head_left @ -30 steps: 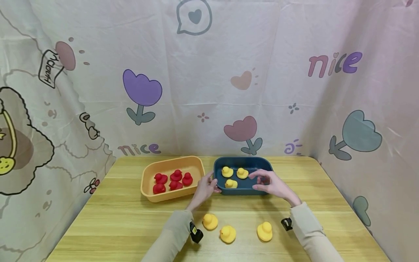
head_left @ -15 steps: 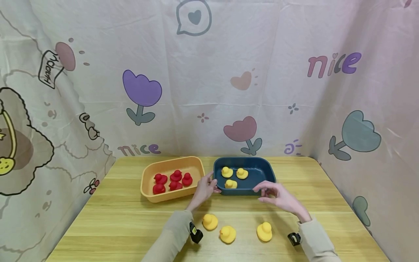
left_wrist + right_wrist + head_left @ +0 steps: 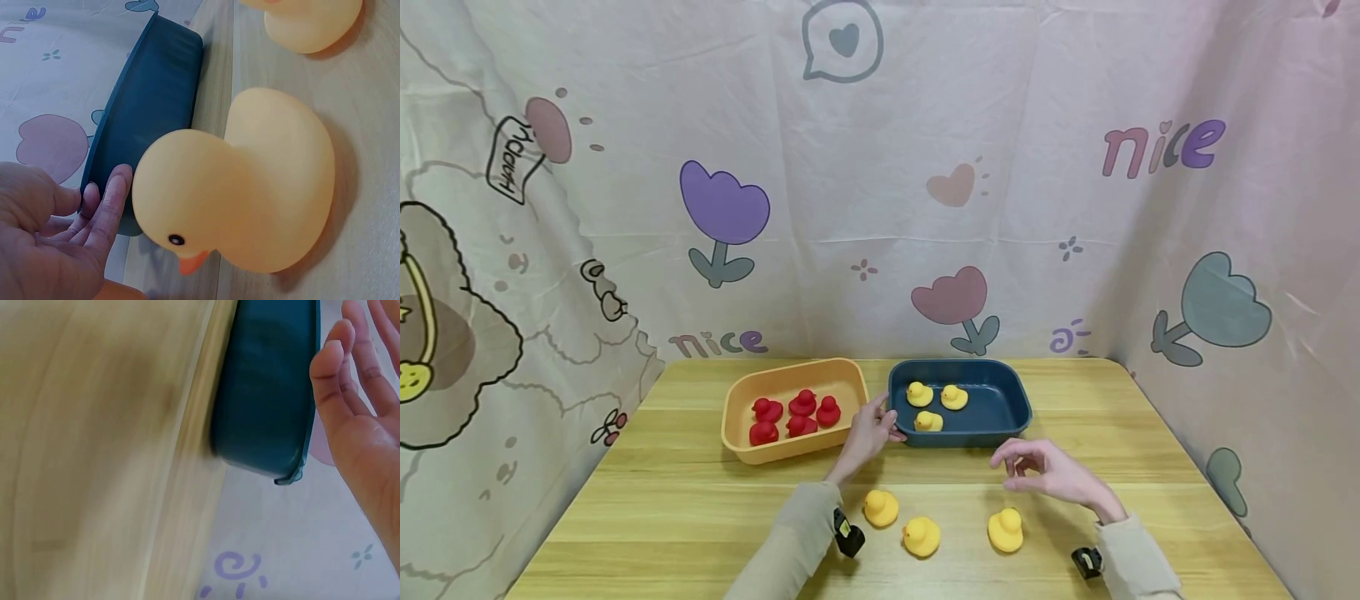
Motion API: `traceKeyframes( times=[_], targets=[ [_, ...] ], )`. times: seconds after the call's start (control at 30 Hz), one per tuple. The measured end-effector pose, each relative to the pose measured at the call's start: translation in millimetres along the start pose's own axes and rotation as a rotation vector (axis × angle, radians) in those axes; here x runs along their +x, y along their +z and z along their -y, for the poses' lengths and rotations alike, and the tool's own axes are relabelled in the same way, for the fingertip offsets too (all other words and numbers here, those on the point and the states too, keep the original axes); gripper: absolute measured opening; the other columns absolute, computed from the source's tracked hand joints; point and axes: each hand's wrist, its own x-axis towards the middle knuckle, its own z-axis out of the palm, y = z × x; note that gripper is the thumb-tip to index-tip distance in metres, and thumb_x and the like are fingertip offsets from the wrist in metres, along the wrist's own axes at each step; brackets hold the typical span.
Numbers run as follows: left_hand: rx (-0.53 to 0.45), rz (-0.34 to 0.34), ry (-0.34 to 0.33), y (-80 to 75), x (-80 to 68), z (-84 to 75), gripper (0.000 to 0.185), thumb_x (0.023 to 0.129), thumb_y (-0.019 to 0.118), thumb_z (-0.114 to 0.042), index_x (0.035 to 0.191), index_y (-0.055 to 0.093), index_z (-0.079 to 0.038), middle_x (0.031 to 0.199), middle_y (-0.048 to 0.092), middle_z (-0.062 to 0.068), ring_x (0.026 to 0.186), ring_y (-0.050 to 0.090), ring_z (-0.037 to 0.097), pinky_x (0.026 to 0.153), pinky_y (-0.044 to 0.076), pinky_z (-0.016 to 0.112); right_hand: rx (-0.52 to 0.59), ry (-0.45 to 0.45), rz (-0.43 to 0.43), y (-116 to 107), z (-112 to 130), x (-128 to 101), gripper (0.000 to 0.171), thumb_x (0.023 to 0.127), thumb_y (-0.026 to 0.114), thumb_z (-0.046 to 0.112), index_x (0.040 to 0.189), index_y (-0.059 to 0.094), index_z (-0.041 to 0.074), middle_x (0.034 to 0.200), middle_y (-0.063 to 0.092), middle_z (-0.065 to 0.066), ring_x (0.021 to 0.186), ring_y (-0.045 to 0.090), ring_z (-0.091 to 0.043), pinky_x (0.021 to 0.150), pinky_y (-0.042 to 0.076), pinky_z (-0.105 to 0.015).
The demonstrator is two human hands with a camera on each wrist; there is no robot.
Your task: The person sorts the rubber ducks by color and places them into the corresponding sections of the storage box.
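My left hand [image 3: 867,432] holds the front left corner of a dark blue tray [image 3: 970,439]; in the left wrist view its fingertips [image 3: 117,178] lie against the tray's outer wall. Three yellow rubber ducks [image 3: 953,397] sit inside that tray. My right hand [image 3: 1051,475] hovers in front of the tray's right end with its fingers loosely bent and nothing in them. Below it, on the table, is a yellow rubber duck [image 3: 1005,531]. Two more loose ducks, one farther back [image 3: 881,508] and one nearer [image 3: 921,537], lie right of my left forearm.
An orange tray [image 3: 756,452] with several red rubber ducks [image 3: 802,403] stands left of the blue one, near my left hand. The wooden table [image 3: 647,500] ends at a printed cloth backdrop [image 3: 850,208].
My right hand has moved from over the blue tray's right part toward the front and right, out past its front wall. The left hand and the ducks stay in place.
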Motion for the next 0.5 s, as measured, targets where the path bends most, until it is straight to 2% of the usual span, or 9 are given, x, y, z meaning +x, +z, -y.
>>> traceKeyframes(
  times=[0.2, 0.37, 0.5],
  targets=[
    [-0.012, 0.002, -0.005, -0.2, -1.9, -2.4, 0.049, 0.094, 0.042, -0.012, 0.139, 0.025, 0.000, 0.092, 0.055, 0.025, 0.073, 0.067, 0.033, 0.072, 0.055, 0.045, 0.056, 0.030, 0.113, -2.2, -2.6, -3.8, 0.028, 0.081, 0.059, 0.000, 0.108, 0.058, 0.008, 0.096, 0.057, -0.016, 0.074, 0.051, -0.016, 0.056, 0.047, -0.024],
    [-0.040, 0.013, -0.012, -2.3, -11.0, -20.2, 0.048, 0.094, 0.040, -0.006, 0.138, 0.024, 0.004, 0.095, 0.052, 0.032, 0.077, 0.064, 0.042, 0.075, 0.052, 0.050, 0.127, 0.024, 0.191, -1.7, -5.7, -7.0, 0.028, 0.080, 0.060, -0.001, 0.108, 0.057, 0.000, 0.096, 0.055, -0.025, 0.074, 0.053, -0.020, 0.059, 0.050, -0.025],
    [-0.031, 0.017, -0.019, -3.8, -19.0, -34.6, 0.047, 0.094, 0.039, -0.004, 0.138, 0.024, 0.005, 0.097, 0.050, 0.034, 0.080, 0.062, 0.044, 0.075, 0.053, 0.048, 0.179, 0.041, 0.232, -0.8, -8.3, -9.1, 0.030, 0.078, 0.061, -0.001, 0.107, 0.055, -0.008, 0.094, 0.055, -0.030, 0.074, 0.051, -0.025, 0.060, 0.050, -0.023]
  ],
)
